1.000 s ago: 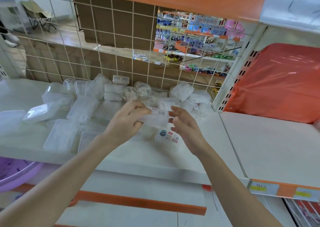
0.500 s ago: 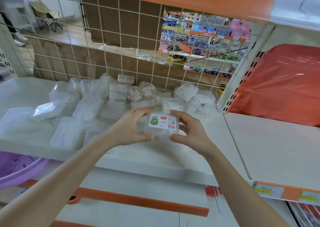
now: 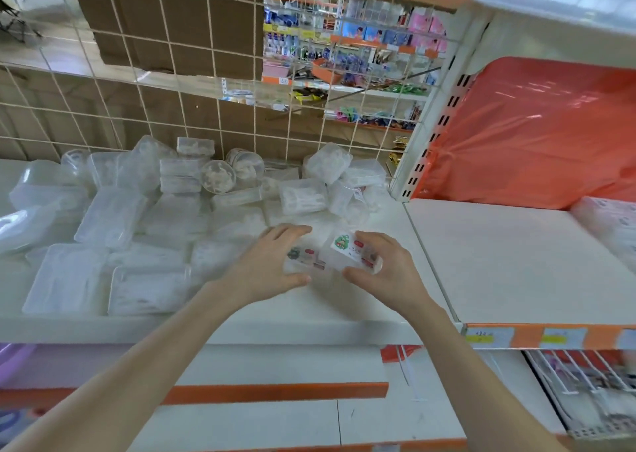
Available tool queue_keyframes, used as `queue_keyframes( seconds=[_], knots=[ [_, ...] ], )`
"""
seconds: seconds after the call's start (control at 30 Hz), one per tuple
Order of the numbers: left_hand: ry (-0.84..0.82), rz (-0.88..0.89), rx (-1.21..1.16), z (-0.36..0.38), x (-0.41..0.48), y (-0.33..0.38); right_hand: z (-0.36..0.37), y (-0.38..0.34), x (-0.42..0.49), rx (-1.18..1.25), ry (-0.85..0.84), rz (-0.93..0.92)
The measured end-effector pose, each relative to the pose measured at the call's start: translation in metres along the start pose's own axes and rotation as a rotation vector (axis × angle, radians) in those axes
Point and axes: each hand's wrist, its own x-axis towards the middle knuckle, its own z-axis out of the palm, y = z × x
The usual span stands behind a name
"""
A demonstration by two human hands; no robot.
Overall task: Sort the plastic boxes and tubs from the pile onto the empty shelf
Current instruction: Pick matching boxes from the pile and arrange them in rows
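Left hand [image 3: 272, 262] and right hand [image 3: 387, 272] curled, arms outstretched.

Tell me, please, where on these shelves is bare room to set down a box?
The right shelf board is bare between the perforated upright, the orange bag and the white packs. On the left shelf, only a front strip near the left hand and right hand is bare; the pile of clear boxes crowds most of the rest.

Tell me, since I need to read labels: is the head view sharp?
Head view: the labelled box in the right hand and the second box in the left hand are motion-smeared, print unreadable; glare streaks the red plastic sheet; wide-angle distortion bows the wire grid.
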Motion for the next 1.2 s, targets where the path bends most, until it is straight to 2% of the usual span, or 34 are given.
queue_keyframes(
  seconds=[0.17,0.27,0.5,0.77,1.0,1.2],
  knots=[
    [-0.177,-0.019,0.061,0.017,0.012,-0.004,-0.013,0.034,-0.013,-0.106,0.041,0.22],
    [-0.186,-0.009,0.123,0.02,0.015,-0.007,-0.01,0.049,-0.019,-0.128,0.048,0.282],
    [-0.049,-0.127,0.182,0.027,-0.004,0.005,-0.001,0.046,-0.025,-0.235,0.132,0.231],
    [-0.035,-0.193,0.177,0.024,-0.02,0.008,0.001,0.047,-0.024,-0.322,0.107,0.211],
    [0.072,-0.228,0.178,0.035,-0.027,0.041,-0.013,0.05,-0.03,-0.183,0.127,0.161],
    [0.104,-0.186,0.159,0.065,-0.019,0.109,-0.074,0.073,-0.063,-0.121,0.172,0.077]
  ],
)
